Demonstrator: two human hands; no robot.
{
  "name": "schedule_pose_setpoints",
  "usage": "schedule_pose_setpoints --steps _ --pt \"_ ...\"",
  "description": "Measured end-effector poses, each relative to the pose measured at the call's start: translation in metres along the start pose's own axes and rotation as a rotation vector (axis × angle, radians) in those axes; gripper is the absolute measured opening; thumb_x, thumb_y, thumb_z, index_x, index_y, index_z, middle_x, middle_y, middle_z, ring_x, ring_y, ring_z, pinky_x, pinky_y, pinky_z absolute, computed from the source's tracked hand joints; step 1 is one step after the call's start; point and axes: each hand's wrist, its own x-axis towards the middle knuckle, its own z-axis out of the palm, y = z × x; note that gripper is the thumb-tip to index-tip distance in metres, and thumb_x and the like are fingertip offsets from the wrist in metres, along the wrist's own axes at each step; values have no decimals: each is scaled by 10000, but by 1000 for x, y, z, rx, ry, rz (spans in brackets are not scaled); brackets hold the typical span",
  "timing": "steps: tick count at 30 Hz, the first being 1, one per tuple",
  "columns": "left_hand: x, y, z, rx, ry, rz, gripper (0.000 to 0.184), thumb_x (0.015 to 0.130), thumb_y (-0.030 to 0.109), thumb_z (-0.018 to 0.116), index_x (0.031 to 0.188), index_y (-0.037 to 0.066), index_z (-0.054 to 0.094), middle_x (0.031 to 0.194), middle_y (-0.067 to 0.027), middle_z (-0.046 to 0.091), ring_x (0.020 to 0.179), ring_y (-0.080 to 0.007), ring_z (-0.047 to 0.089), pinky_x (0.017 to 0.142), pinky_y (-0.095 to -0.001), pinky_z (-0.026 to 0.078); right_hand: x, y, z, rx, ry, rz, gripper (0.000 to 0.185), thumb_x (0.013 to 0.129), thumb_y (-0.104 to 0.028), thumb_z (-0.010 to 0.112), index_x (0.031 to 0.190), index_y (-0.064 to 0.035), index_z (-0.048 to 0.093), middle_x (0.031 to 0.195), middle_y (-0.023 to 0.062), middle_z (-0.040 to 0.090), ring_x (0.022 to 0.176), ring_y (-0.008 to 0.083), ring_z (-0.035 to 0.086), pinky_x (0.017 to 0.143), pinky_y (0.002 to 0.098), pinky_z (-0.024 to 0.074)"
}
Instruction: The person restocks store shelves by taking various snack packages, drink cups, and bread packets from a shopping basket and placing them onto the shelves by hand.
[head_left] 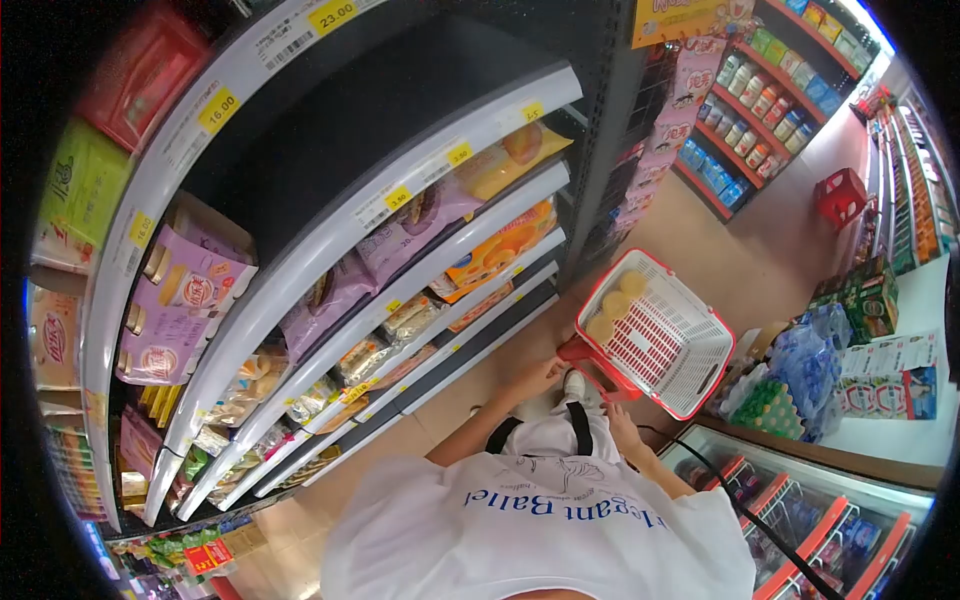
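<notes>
Sitting just beyond your hands and in front of your legs, the red-and-white basket [690, 345] is showing you its slotted interior, with pale yellow round items [612, 304] clustering at the end nearer the shelves. Wrapping or surface detail on them is blurring too much for you to read. Your left hand [540, 378] is reaching to the red handle [600, 370] at its shelf-side end; its fingers are bending, but you cannot tell whether they are gripping. Your right hand [622, 422] is meeting the basket's near side by the handle's other end, its fingertips partly hiding, so their closure is also unclear. Below, your white shoe [574, 383] is peeking out between the hands, mostly hidden. To your left, the snack shelves [470, 235] are curving away, cut off by the dark lens edge. To your right, blue-wrapped goods [822, 360] are standing above a glass-topped freezer [800, 500], while a black cable [745, 508] is crossing its near edge
</notes>
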Motion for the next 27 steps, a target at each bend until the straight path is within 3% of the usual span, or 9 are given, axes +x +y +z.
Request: schedule_pose_setpoints --steps 6,8,9,11,13,15,21,23,27 --pt "-4 -6 0 8 -63 -23 274 827 170 539 1049 11 520 924 -142 615 852 -239 603 756 -333 468 3 -4 7 -179 -120 127 315 811 -92 416 1125 -103 429 935 157 503 824 362 528 702 461 454" --pt "-4 -22 11 -39 -87 -29 270 827 163 538 1046 6 519 928 -142 613 864 -240 598 763 -334 465 1 34 38 -383 -28 -232 329 801 -90 420 1127 -134 437 928 151 495 785 359 535 673 463 470" --pt "-2 -28 14 -80 -115 -47 266 827 156 536 1043 2 519 931 -142 611 877 -241 594 770 -336 462 0 52 57 -406 15 -226 297 799 -109 424 1094 -122 459 932 143 493 752 356 535 661 470 467" --pt "-7 -28 12 -85 -103 -43 262 831 155 531 1043 2 518 940 -144 607 886 -238 588 778 -336 458 2 50 65 -163 -153 105 259 780 -210 474 993 -82 548 1094 69 470 996 300 447 794 417 422" --pt "-7 -29 13 -87 -95 -44 258 835 155 526 1042 2 517 949 -146 602 896 -236 582 786 -335 453 8 44 52 -130 -176 34 256 777 -206 476 991 -86 548 1082 68 470 994 301 449 789 422 427" --pt "-10 -31 16 -78 -23 -31 213 801 151 539 975 28 530 853 -129 618 786 -246 602 689 -330 463 4 35 41 -86 -211 -26 252 775 -202 478 989 -89 549 1070 67 470 991 303 450 784 426 432" --pt "-5 -60 38 -189 53 53 223 792 151 540 981 32 532 823 -123 613 759 -247 599 688 -339 461 0 36 45 -404 -254 13 279 776 -149 459 1046 -110 519 1057 119 466 940 343 493 690 413 483" --pt "-6 -58 31 -153 19 -3 231 788 149 543 985 29 532 816 -122 611 755 -248 597 685 -338 461 3 26 27 -272 -164 14 312 806 -113 429 1117 -79 425 1032 212 444 757 405 562 632 447 503" --pt "-7 -63 28 -106 21 -16 231 789 130 544 996 28 531 828 -127 606 755 -242 592 679 -331 461 -9 -19 -24 -573 -211 60 357 777 -61 435 1117 43 423 948 198 498 752 350 581 600 393 521"
